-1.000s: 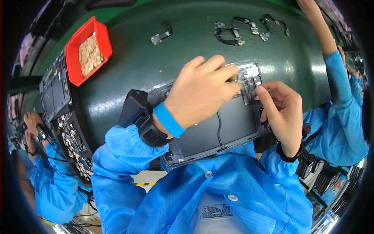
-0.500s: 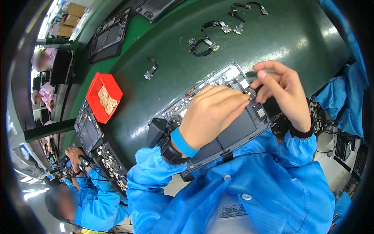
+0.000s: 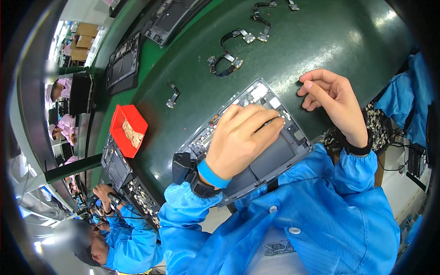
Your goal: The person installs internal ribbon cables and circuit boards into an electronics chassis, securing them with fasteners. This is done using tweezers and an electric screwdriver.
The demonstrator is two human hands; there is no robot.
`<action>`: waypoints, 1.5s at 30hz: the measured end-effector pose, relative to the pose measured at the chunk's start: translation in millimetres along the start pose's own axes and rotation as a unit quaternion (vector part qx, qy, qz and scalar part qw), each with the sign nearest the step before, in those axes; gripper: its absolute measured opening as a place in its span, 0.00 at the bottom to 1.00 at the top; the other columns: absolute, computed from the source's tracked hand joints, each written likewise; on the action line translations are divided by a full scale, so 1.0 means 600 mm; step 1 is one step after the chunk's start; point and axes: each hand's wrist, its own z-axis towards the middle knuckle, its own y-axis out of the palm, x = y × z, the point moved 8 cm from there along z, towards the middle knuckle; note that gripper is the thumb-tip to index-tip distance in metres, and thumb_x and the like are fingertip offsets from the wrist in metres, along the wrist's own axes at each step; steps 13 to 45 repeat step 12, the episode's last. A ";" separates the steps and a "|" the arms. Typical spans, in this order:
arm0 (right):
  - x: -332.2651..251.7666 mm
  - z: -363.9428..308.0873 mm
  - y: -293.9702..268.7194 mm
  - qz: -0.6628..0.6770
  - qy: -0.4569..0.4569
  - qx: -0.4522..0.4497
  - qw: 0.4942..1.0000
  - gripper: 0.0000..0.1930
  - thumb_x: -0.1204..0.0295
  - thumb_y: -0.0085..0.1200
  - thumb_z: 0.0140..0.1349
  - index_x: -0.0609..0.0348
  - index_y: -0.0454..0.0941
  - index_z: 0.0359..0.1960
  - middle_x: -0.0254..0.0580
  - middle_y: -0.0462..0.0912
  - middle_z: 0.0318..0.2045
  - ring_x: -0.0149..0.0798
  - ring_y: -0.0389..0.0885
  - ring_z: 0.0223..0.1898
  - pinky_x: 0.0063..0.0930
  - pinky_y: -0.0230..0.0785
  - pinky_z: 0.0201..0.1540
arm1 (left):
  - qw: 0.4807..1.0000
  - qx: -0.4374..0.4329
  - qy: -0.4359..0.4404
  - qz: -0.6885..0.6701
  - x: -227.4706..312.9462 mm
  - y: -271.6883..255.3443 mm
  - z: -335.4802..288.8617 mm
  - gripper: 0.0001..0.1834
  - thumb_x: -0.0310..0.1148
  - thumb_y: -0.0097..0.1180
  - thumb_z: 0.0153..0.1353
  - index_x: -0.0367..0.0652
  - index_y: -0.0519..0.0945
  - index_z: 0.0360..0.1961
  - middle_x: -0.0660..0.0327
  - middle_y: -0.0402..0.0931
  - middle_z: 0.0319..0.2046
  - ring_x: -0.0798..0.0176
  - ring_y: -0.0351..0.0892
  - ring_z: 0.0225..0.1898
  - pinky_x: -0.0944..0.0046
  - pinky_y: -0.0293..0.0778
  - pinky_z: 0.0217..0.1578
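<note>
My left hand (image 3: 240, 140) lies across the open chassis (image 3: 250, 137), fingers (image 3: 270, 126) bunched and pressing down near its far edge, on some small part I can't make out under them. I can't tell if they pinch anything or just push. The chassis sits on the green bench (image 3: 321, 50) right against my body, its near edge hanging toward my lap.

My right hand (image 3: 332, 98) floats just past the chassis corner, off to the right of my left fingertips, touching nothing. Its fingers are loosely curled, thumb and forefinger close together, and whether there's a tiny piece between them I can't say.

Beyond my left fingers, loose flex cables (image 3: 227, 64) lie scattered on the bench; further off to the left, a red bin (image 3: 128, 130) of small parts.

Risks, as I judge them: my left palm covers the board, so I'm working half blind; too hard a press could bend a connector or seat it crooked. The chassis overhangs the bench edge, so a heavy push on its near side might tip or slide it. My sleeve cuff could also snag something.
</note>
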 end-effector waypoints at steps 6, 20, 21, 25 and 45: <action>0.006 0.001 0.000 0.002 -0.006 -0.004 1.000 0.12 0.70 0.57 0.75 0.66 0.80 0.52 0.39 0.86 0.38 0.27 0.85 0.35 0.19 0.76 0.39 | 1.000 0.008 -0.004 -0.012 0.000 0.004 0.001 0.12 0.29 0.73 0.54 0.46 0.88 0.40 0.65 0.86 0.43 0.60 0.84 0.44 0.61 0.70 0.40; 0.008 -0.006 0.017 -0.038 0.024 -0.036 0.998 0.12 0.71 0.56 0.75 0.66 0.80 0.53 0.39 0.87 0.39 0.27 0.84 0.34 0.19 0.76 0.38 | 0.999 0.020 -0.036 0.006 -0.002 0.013 -0.002 0.12 0.30 0.73 0.55 0.49 0.88 0.41 0.64 0.84 0.48 0.59 0.82 0.50 0.60 0.70 0.45; 0.008 -0.006 0.017 -0.038 0.024 -0.036 0.998 0.12 0.71 0.56 0.75 0.66 0.80 0.53 0.39 0.87 0.39 0.27 0.84 0.34 0.19 0.76 0.38 | 0.999 0.020 -0.036 0.006 -0.002 0.013 -0.002 0.12 0.30 0.73 0.55 0.49 0.88 0.41 0.64 0.84 0.48 0.59 0.82 0.50 0.60 0.70 0.45; 0.008 -0.006 0.017 -0.038 0.024 -0.036 0.998 0.12 0.71 0.56 0.75 0.66 0.80 0.53 0.39 0.87 0.39 0.27 0.84 0.34 0.19 0.76 0.38 | 0.999 0.020 -0.036 0.006 -0.002 0.013 -0.002 0.12 0.30 0.73 0.55 0.49 0.88 0.41 0.64 0.84 0.48 0.59 0.82 0.50 0.60 0.70 0.45; 0.008 -0.006 0.017 -0.038 0.024 -0.036 0.998 0.12 0.71 0.56 0.75 0.66 0.80 0.53 0.39 0.87 0.39 0.27 0.84 0.34 0.19 0.76 0.38 | 0.999 0.020 -0.036 0.006 -0.002 0.013 -0.002 0.12 0.30 0.73 0.55 0.49 0.88 0.41 0.64 0.84 0.48 0.59 0.82 0.50 0.60 0.70 0.45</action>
